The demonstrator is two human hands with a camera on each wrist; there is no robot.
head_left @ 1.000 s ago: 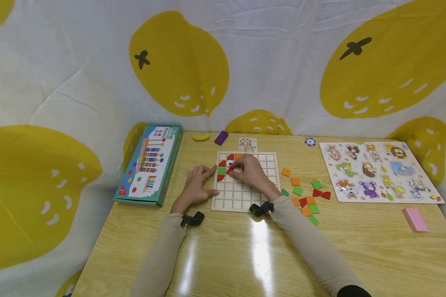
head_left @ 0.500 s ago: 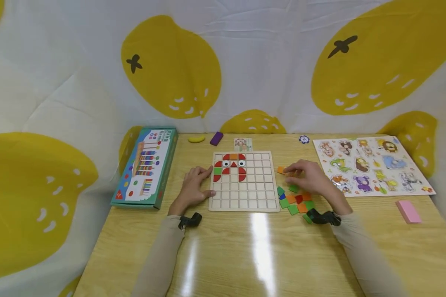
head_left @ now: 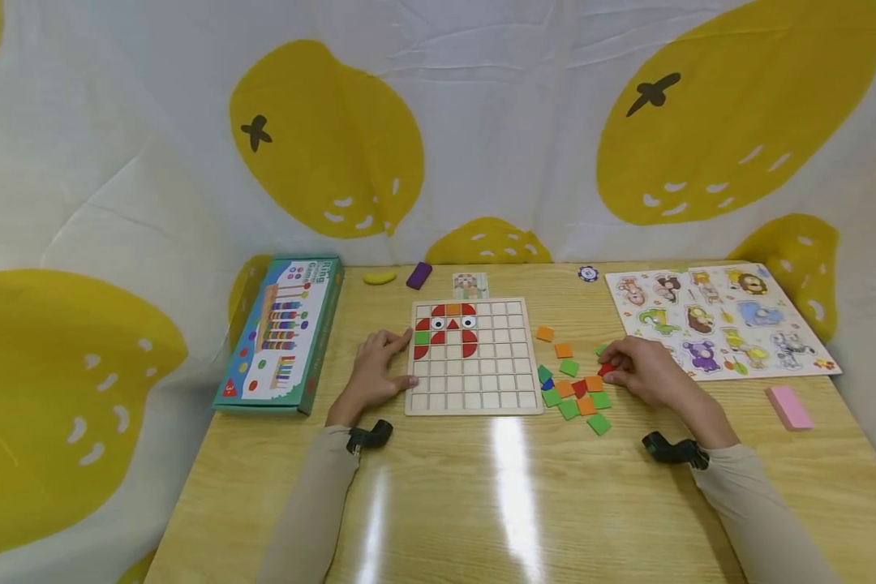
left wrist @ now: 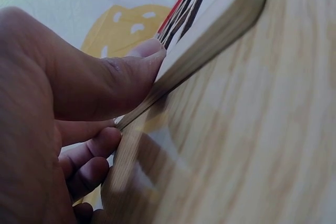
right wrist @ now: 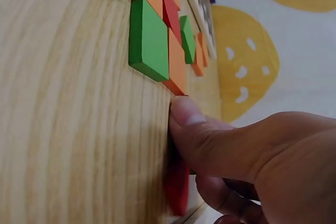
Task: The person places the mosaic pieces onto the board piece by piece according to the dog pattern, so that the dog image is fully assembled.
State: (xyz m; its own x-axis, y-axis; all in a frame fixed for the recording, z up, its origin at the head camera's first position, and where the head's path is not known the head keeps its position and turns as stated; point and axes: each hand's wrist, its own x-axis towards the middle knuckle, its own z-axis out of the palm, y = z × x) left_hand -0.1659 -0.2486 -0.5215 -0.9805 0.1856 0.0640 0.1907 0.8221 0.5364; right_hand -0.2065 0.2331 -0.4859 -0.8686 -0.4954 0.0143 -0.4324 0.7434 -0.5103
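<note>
My left hand (head_left: 374,365) touches the left edge of a square wooden grid board (head_left: 482,389), thumb and index finger apart along it. In the left wrist view the thumb (left wrist: 115,77) presses on the board's rim. Red, orange, green and eye-printed tiles fill part of the board's upper left. On the right, my right hand (head_left: 646,371) pinches a red tile (head_left: 607,368) at the table surface, its fingertips partly hiding it. In the right wrist view a red tile (right wrist: 178,187) shows under the thumb.
Loose tiles, among them a green tile (head_left: 599,424), lie between board and right hand. A pattern card (head_left: 470,285) is behind the board. An animal puzzle (head_left: 723,324) and pink block (head_left: 788,408) lie right, a game box (head_left: 281,337) left. A toy banana (head_left: 380,277) is at the back.
My right hand has left the board, passed over the orange tiles and moved right and nearer to the red tiles. The left hand keeps its place at the board's edge.
</note>
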